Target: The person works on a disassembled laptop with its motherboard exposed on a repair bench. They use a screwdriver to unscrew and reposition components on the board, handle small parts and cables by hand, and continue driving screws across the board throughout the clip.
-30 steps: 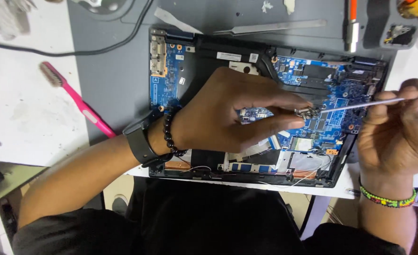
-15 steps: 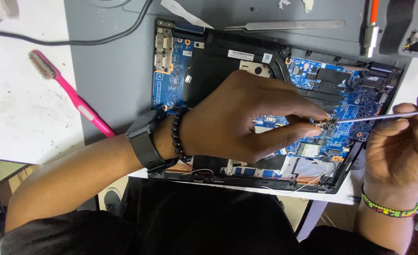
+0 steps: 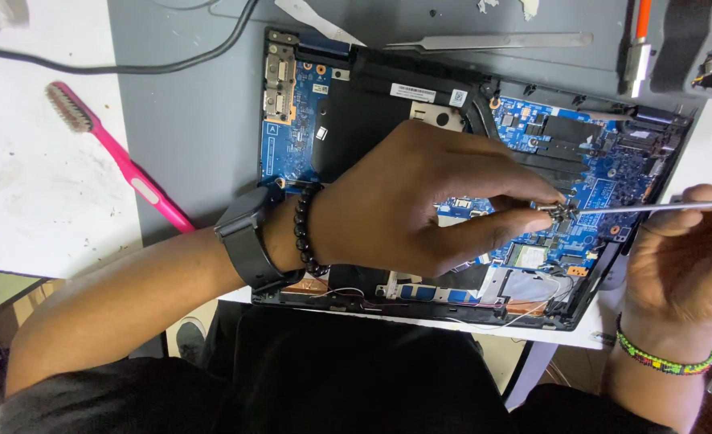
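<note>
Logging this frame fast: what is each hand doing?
Left hand: pinching a small metal part.
Right hand: closed on a thin metal tool.

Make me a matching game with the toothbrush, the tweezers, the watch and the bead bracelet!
Things:
1. toothbrush
2. tweezers
3. watch
4. green bead bracelet

Matches:
a. on the right wrist
b. pink, lying left of the open laptop
c. black, on the left wrist
d. silver, lying above the laptop on the grey mat

Pairs: 1-b, 2-d, 3-c, 4-a
</note>
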